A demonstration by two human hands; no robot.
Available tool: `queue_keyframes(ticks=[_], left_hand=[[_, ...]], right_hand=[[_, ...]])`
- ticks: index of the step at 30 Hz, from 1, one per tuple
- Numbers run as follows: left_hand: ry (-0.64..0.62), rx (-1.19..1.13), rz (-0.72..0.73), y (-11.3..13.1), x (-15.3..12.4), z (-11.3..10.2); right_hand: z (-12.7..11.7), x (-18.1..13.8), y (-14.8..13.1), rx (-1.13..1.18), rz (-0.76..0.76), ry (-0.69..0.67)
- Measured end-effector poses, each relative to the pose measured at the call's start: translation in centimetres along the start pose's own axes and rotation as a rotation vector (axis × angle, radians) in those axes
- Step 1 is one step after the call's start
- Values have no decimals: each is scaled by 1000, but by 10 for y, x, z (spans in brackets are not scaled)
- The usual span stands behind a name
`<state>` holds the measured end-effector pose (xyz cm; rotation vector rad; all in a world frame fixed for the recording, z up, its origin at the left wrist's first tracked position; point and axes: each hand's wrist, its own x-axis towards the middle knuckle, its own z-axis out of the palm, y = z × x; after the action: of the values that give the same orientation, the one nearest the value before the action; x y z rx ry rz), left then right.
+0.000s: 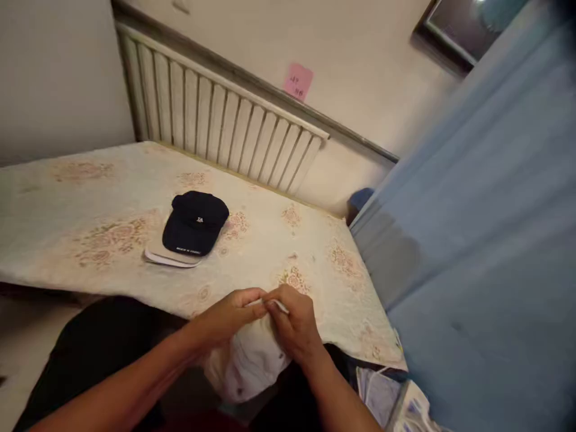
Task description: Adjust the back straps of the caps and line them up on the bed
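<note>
My left hand (231, 315) and my right hand (294, 324) meet at the near edge of the table, both pinched on the rim of a white cap (256, 360) that hangs over the table edge toward my lap. Further back on the floral tablecloth (112, 180) lies a black cap (195, 223) on top of a white cap brim (168, 258), untouched.
A white radiator (216, 120) runs along the wall behind the table, with a pink sticky note (297, 81) above it. A blue curtain (486, 240) fills the right side. Papers or bags (396, 396) lie low at the right.
</note>
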<state>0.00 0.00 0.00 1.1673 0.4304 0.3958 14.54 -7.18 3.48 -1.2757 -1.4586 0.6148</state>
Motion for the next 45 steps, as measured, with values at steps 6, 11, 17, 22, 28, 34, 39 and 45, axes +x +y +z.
queue_keyframes(ticks=[6,11,17,22,28,34,39,45], left_hand=[[-29,37,30,4,-7,-1],[16,-89,-36,8,-11,1],[57,-53,-16,12,-11,4],[20,-36,-10,7,-11,0],[-32,-65,-27,18,-17,1],[49,-284,85,27,-8,-1],[202,-436,121,29,6,-12],[452,-660,103,32,15,-27]], right_hand=[[-4,-1,16,438,260,-42],[-22,3,7,134,90,-137],[-16,3,7,-332,-76,-224],[-7,-2,16,-347,-36,-242],[-14,3,57,-242,186,-109],[-3,-26,114,470,529,39],[32,-72,137,904,757,128],[64,-107,144,941,729,103]])
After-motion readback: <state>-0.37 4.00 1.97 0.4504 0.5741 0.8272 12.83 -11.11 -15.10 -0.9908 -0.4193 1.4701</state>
